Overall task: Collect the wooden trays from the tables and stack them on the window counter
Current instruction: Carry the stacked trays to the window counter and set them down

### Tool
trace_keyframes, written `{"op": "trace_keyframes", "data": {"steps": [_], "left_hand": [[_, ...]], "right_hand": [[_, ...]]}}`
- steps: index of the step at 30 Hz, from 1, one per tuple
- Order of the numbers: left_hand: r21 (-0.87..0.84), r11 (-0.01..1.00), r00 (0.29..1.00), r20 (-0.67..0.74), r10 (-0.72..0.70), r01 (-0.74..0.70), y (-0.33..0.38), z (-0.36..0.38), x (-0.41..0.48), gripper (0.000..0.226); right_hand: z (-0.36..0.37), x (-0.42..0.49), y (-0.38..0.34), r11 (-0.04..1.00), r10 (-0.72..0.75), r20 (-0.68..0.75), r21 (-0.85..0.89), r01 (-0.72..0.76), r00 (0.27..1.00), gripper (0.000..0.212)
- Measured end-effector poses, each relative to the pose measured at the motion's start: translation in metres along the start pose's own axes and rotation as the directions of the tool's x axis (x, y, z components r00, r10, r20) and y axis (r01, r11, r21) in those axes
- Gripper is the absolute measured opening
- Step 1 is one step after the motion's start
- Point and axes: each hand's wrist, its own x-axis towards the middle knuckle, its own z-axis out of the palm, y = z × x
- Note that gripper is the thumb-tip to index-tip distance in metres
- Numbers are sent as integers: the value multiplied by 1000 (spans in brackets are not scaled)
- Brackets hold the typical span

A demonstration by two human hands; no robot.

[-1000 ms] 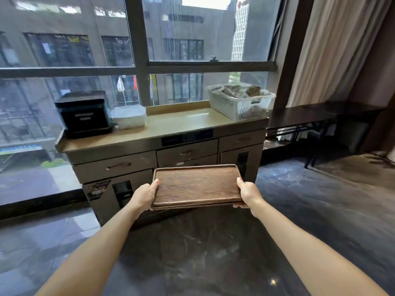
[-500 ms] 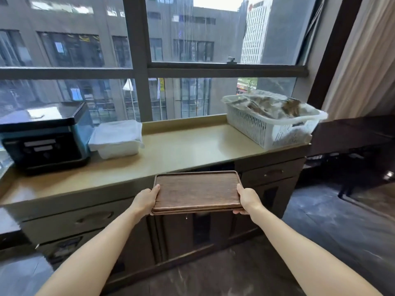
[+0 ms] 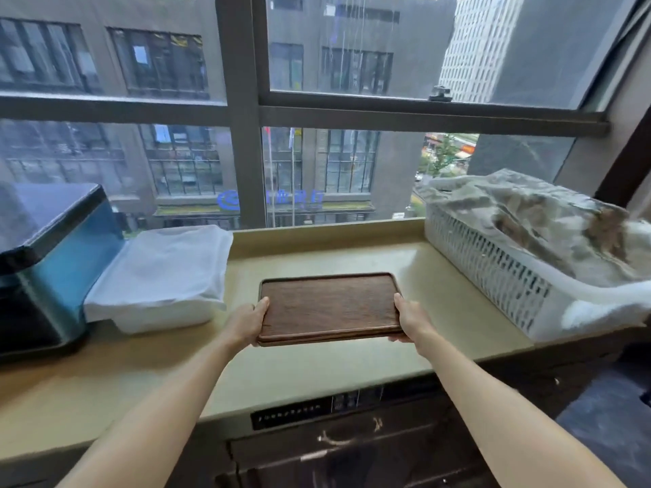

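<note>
On the counter point(image 3: 440, 287), from left: a dark box point(image 3: 53, 262), then a white container point(image 3: 162, 276) just beside it. The left hand point(image 3: 246, 320) and right hand point(image 3: 410, 318) clamp the short edges of the tray point(image 3: 329, 306) (maybe several stacked, I cannot tell) over the counter's middle. A white basket point(image 3: 493, 272) stands right.

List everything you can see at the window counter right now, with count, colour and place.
wooden trays: a stack, count unclear, dark brown, held over the counter's middle
window counter: one, beige, under the window
appliance: one, black and blue, counter's left end
plastic container: one, white, right of the appliance
basket: one, white slatted, counter's right end, filled with pale wrapped items
drawers: dark, below the counter
left hand: grip on the stack's left edge
right hand: grip on the stack's right edge
</note>
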Motion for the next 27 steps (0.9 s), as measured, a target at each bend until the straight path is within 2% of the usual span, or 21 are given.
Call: {"op": "trace_keyframes", "data": {"steps": [6, 13, 17, 23, 27], "left_hand": [[52, 995, 994, -80, -81, 85, 19, 15, 105, 46], [115, 982, 982, -132, -134, 150, 23, 26, 201, 56], [183, 968, 978, -151, -147, 174, 19, 23, 244, 53], [229, 961, 983, -126, -130, 157, 16, 23, 286, 45], [231, 962, 987, -103, -125, 146, 13, 26, 306, 45]], "right_hand": [[32, 134, -28, 998, 2, 102, -66, 4, 995, 39], [60, 239, -48, 993, 7, 211, -116, 18, 978, 44], [78, 279, -53, 987, 3, 251, -159, 38, 968, 43], [99, 311, -55, 959, -20, 230, -272, 84, 973, 41], [105, 329, -55, 935, -28, 237, -339, 109, 971, 54]]}}
